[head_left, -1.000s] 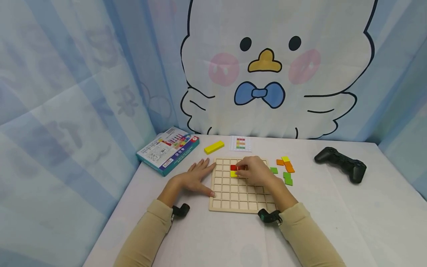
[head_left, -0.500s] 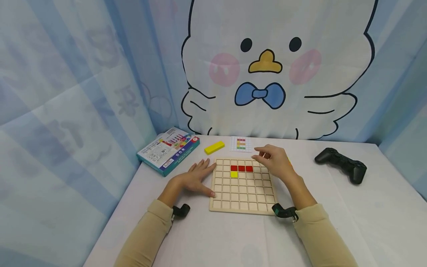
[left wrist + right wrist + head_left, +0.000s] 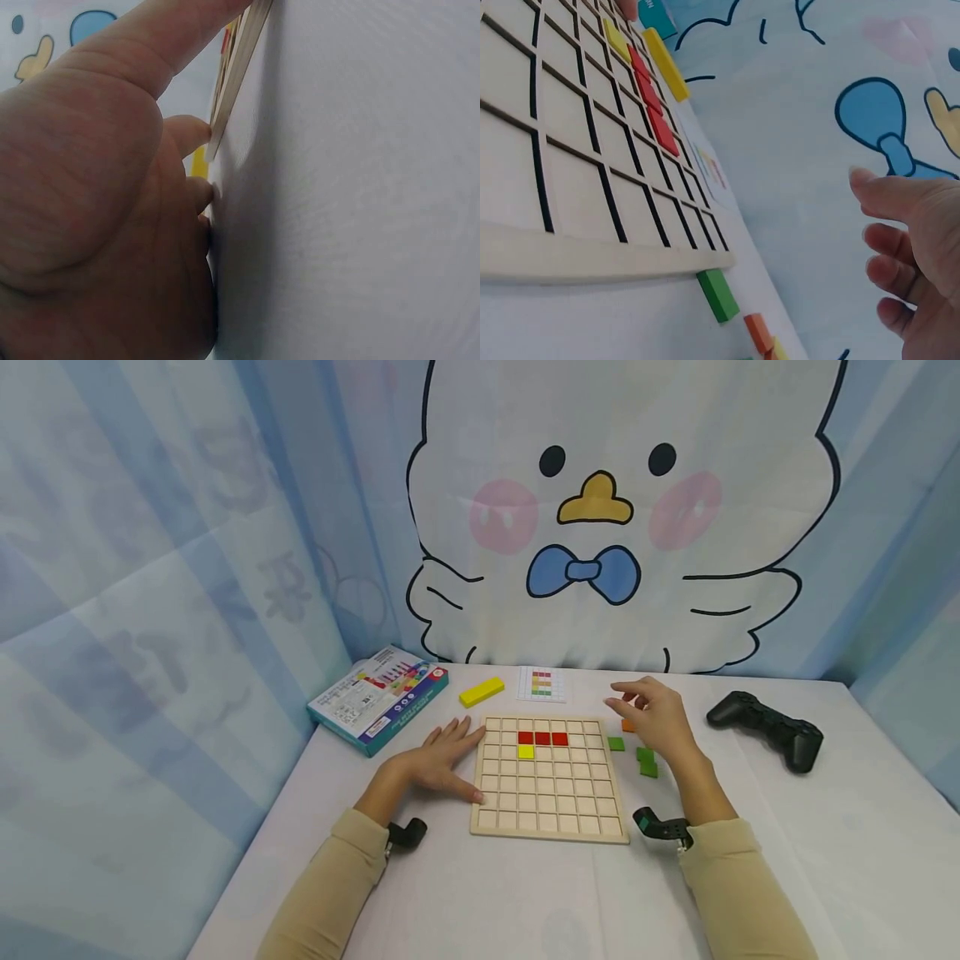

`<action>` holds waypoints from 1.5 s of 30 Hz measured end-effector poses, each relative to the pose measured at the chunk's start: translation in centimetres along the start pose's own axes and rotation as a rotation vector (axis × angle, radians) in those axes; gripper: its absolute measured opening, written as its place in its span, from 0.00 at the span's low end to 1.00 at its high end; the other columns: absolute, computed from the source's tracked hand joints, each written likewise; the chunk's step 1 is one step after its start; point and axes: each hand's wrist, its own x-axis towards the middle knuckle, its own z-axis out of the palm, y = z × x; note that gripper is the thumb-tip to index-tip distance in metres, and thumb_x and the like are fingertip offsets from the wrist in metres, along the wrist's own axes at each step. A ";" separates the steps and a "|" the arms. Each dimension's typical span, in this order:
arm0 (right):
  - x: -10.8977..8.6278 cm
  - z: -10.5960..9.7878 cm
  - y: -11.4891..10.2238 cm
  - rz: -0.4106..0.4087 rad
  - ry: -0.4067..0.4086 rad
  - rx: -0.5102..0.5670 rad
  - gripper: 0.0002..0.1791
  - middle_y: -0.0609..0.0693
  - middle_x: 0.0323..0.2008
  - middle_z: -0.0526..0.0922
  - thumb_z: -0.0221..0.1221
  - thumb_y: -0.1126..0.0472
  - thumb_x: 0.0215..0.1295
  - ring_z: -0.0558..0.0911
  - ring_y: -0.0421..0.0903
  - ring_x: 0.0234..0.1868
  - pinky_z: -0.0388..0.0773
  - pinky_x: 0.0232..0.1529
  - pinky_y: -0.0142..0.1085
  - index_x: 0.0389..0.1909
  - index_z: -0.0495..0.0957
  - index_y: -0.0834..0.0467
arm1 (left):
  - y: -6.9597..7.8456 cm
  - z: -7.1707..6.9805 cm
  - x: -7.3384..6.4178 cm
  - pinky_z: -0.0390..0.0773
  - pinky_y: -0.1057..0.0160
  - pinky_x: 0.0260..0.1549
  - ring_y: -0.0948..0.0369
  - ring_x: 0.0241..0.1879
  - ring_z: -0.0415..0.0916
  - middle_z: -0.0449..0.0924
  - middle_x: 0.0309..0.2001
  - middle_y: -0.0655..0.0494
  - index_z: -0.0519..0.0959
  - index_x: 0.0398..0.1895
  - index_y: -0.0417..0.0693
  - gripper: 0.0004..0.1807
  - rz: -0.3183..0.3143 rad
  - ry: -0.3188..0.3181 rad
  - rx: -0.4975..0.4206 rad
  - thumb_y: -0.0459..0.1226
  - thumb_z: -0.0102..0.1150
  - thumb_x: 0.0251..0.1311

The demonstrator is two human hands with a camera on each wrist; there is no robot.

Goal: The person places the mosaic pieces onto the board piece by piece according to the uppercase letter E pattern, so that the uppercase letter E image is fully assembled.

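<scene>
A wooden grid board point(image 3: 547, 822) lies flat on the table. Three red tiles point(image 3: 542, 738) form a row in its cells, with a yellow tile point(image 3: 526, 752) below the leftmost. My left hand point(image 3: 438, 764) rests at the board's left edge, fingers spread; in the left wrist view the thumb point(image 3: 187, 34) touches the board's side. Off the board's right side, my right hand point(image 3: 660, 718) hovers over loose tiles, fingers loosely bent and nothing between them. Green tiles point(image 3: 646, 755) and part of an orange tile point(image 3: 627, 725) show beside it; the hand hides others.
A small pattern card point(image 3: 542, 684) lies behind the board, left of it a yellow bar point(image 3: 482, 692). The teal-edged game box point(image 3: 378, 697) stands at the back left. A black game controller point(image 3: 765, 731) lies at the right. A printed curtain point(image 3: 600, 635) closes off the back.
My right hand has left the board and moved right to the loose tiles. The third red tile, hidden under it before, now shows in the row. The left hand has stayed put.
</scene>
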 end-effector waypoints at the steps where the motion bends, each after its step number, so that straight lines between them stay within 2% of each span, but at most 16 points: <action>1: 0.0 -0.1 0.4 0.018 -0.003 -0.007 0.20 0.55 0.42 0.81 0.66 0.53 0.72 0.71 0.47 0.35 0.69 0.26 0.31 0.58 0.85 0.60 | 0.0 0.0 0.0 0.25 0.43 0.81 0.51 0.85 0.22 0.28 0.86 0.51 0.41 0.86 0.63 0.68 0.000 -0.001 0.001 0.71 0.69 0.49; 10: -0.1 -0.2 3.6 0.120 -0.075 -0.055 0.24 0.59 0.44 0.77 0.65 0.51 0.73 0.72 0.53 0.43 0.69 0.39 0.39 0.62 0.82 0.61 | 0.2 0.0 0.0 0.25 0.42 0.81 0.51 0.85 0.23 0.28 0.86 0.51 0.41 0.86 0.63 0.68 -0.004 0.002 0.010 0.71 0.69 0.48; 20: -0.5 0.2 5.4 0.257 -0.217 -0.022 0.25 0.62 0.49 0.74 0.67 0.54 0.71 0.71 0.55 0.47 0.68 0.40 0.40 0.63 0.81 0.61 | 0.2 -0.1 -0.2 0.25 0.42 0.81 0.51 0.85 0.22 0.28 0.86 0.51 0.41 0.86 0.63 0.67 -0.004 -0.003 0.001 0.70 0.69 0.49; 27: -0.7 0.5 6.1 0.266 -0.255 -0.068 0.24 0.64 0.53 0.73 0.67 0.56 0.70 0.71 0.58 0.52 0.70 0.48 0.44 0.64 0.81 0.61 | 0.0 0.0 -0.1 0.25 0.43 0.81 0.51 0.85 0.22 0.28 0.86 0.51 0.41 0.86 0.63 0.67 0.001 0.002 0.005 0.70 0.69 0.49; 33: -0.9 0.6 6.2 0.256 -0.247 -0.104 0.23 0.64 0.51 0.74 0.66 0.56 0.71 0.70 0.56 0.47 0.68 0.44 0.42 0.63 0.82 0.61 | 0.1 0.0 0.0 0.25 0.43 0.81 0.51 0.85 0.22 0.28 0.86 0.51 0.41 0.86 0.63 0.67 0.002 0.002 0.006 0.70 0.69 0.49; 39: -0.9 0.7 6.1 0.266 -0.239 -0.120 0.21 0.64 0.51 0.75 0.66 0.56 0.72 0.71 0.56 0.47 0.70 0.45 0.43 0.61 0.83 0.61 | 0.1 -0.1 -0.2 0.25 0.43 0.81 0.51 0.85 0.22 0.27 0.86 0.51 0.41 0.86 0.63 0.67 0.000 -0.003 -0.001 0.70 0.69 0.49; 45: -0.9 0.6 5.9 0.197 -0.216 -0.170 0.18 0.60 0.45 0.77 0.67 0.56 0.71 0.73 0.55 0.43 0.70 0.43 0.42 0.56 0.85 0.62 | 0.2 -0.1 -0.2 0.24 0.43 0.81 0.51 0.85 0.22 0.27 0.86 0.51 0.41 0.86 0.63 0.67 -0.005 -0.003 -0.003 0.70 0.70 0.49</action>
